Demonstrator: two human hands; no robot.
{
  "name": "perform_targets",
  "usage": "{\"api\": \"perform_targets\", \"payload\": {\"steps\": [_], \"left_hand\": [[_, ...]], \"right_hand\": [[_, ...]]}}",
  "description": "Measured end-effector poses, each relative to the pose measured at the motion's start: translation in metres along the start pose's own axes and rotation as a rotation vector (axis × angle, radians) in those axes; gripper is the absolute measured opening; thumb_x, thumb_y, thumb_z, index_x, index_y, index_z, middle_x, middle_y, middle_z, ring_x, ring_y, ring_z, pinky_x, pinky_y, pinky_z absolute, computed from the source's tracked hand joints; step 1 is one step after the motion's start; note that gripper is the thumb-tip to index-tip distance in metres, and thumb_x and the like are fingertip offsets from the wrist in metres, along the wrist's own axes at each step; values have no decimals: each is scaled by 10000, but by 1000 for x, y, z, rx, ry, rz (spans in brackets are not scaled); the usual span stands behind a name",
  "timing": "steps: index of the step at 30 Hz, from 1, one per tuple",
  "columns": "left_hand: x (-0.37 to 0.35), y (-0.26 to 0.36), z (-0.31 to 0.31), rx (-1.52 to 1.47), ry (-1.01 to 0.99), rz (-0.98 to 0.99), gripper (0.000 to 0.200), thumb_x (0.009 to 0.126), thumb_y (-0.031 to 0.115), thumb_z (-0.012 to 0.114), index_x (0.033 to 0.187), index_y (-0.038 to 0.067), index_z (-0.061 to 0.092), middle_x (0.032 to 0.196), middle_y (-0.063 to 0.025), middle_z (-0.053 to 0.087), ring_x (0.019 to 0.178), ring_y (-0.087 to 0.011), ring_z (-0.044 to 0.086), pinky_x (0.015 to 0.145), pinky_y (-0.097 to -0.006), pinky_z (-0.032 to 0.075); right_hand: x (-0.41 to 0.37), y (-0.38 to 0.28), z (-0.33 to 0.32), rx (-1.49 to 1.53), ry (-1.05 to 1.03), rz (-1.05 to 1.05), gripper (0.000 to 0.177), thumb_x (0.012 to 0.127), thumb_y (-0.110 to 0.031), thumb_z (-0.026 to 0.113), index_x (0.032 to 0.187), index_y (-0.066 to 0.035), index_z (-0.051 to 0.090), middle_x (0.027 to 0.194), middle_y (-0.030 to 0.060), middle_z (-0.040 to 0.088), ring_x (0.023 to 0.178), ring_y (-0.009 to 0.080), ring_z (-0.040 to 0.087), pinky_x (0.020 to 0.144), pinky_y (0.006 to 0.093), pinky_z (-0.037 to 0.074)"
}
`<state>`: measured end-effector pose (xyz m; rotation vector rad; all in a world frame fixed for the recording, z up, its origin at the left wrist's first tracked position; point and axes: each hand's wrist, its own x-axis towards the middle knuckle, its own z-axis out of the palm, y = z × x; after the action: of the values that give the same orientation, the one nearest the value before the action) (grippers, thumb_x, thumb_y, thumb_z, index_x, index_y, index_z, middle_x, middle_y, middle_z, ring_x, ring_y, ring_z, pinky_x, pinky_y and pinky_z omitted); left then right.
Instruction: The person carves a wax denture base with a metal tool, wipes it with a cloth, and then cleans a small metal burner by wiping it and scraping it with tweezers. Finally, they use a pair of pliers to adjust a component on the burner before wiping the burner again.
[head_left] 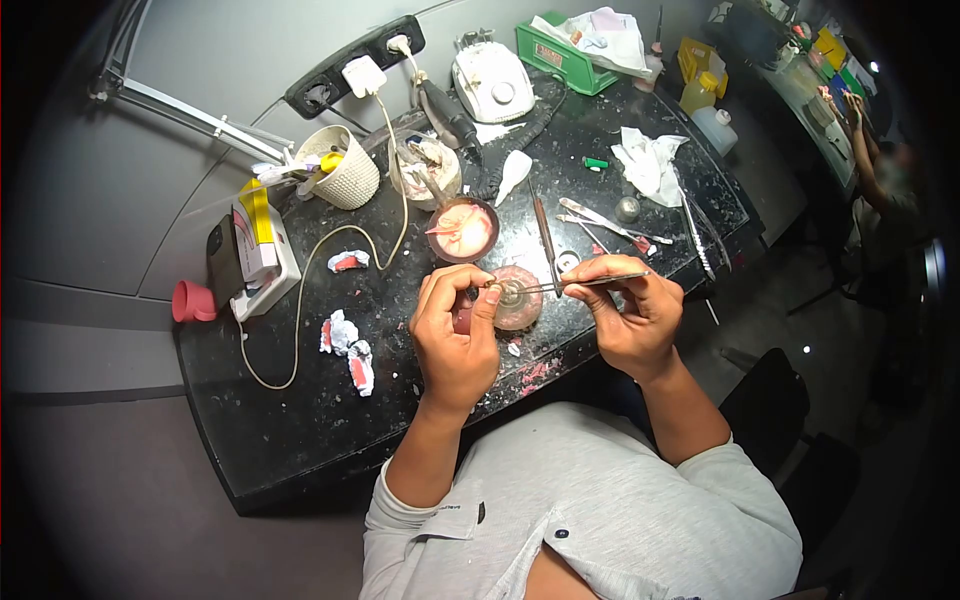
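Note:
My right hand (638, 318) pinches thin metal tweezers (603, 281) that point left toward my other hand. My left hand (456, 335) is closed in a pinch between thumb and fingers, at the tips of the tweezers; the small thing there is too small to name. Under both hands stands a round glass jar or lamp (515, 312) with a pinkish look, partly hidden by my left fingers. Just beyond my left hand is a dark bowl (464, 232) of pink material. A brown-handled tool (543, 228) lies beyond the glass.
Metal instruments (600, 221), a crumpled tissue (648, 165) and a small metal ball (627, 209) lie at right. White-and-red pieces (347, 345) lie at left, near a cable (292, 372). A woven basket (345, 175), white control unit (492, 85) and green bin (565, 62) stand behind. Another person sits far right.

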<state>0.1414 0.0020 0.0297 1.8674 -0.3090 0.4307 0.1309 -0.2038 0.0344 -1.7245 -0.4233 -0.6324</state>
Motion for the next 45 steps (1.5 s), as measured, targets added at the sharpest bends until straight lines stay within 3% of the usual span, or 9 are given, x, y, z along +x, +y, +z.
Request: {"api": "perform_targets", "payload": {"steps": [2, 4, 16, 29, 32, 34, 37, 38, 45], "left_hand": [[0, 0, 1, 0, -10, -17, 78, 969, -13, 721, 1030, -25, 674, 1029, -61, 676, 783, -62, 562, 676, -223, 454], [0, -3, 2, -11, -11, -7, 71, 970, -26, 715, 1024, -28, 669, 1026, -59, 671, 763, -55, 556, 653, -218, 451], [-3, -8, 3, -21, -49, -3, 51, 1005, -53, 655, 1044, -26, 635, 1038, -64, 642, 643, -37, 553, 503, -194, 449], [-11, -16, 5, -109, -75, -75, 75, 1048, -10, 628, 1117, -28, 604, 1030, -54, 635, 644, -29, 537, 516, -188, 437], [-12, -18, 5, -118, -66, -88, 78, 1048, -7, 630, 1118, -29, 604, 1018, -50, 633, 643, -26, 533, 519, -188, 435], [-12, -23, 3, -121, -72, -102, 81, 1048, -9, 630, 1122, -30, 605, 986, -40, 632, 641, -24, 529, 519, -190, 433], [-12, -22, 3, -100, -64, -109, 85, 1046, -12, 633, 1124, -31, 605, 950, -31, 629, 635, -20, 525, 517, -192, 432], [-12, -22, 4, -101, -66, -110, 85, 1046, -12, 633, 1124, -31, 605, 950, -31, 629, 635, -20, 525, 517, -192, 432], [-10, -16, 5, -103, -69, -88, 88, 1041, -14, 641, 1122, -29, 609, 980, -38, 634, 633, -17, 521, 517, -189, 429]], "right_hand": [[0, 1, 0, 24, 61, 21, 204, 832, 105, 817, 998, 12, 744, 903, 119, 782, 794, 202, 766, 754, 305, 577], [0, 3, -5, -50, -42, -59, 229, 863, 216, 726, 1030, 67, 677, 932, 157, 762, 889, 187, 762, 805, 301, 632], [1, -1, -2, -47, -48, -73, 242, 834, 248, 709, 996, 67, 698, 920, 145, 761, 865, 194, 760, 779, 300, 630], [3, -4, -3, -62, -61, -68, 236, 819, 219, 750, 978, 52, 705, 930, 137, 765, 857, 193, 759, 772, 307, 621], [3, -5, -5, -58, -73, -29, 245, 837, 192, 761, 1027, 52, 694, 947, 140, 769, 886, 191, 761, 818, 312, 616], [7, -9, -7, -38, -41, 0, 198, 862, 90, 802, 1027, 33, 709, 973, 141, 774, 876, 202, 777, 771, 302, 620], [3, -12, -14, 169, 18, 125, 218, 894, 107, 772, 1085, 48, 686, 1044, 166, 770, 948, 199, 774, 837, 304, 637], [5, -12, -19, 147, -15, 69, 226, 911, 121, 751, 1113, 57, 672, 1081, 182, 762, 974, 203, 767, 865, 309, 645], [1, -7, -9, 144, 1, 37, 219, 891, 123, 771, 1079, 53, 685, 1009, 155, 773, 939, 181, 770, 824, 293, 642]]}}
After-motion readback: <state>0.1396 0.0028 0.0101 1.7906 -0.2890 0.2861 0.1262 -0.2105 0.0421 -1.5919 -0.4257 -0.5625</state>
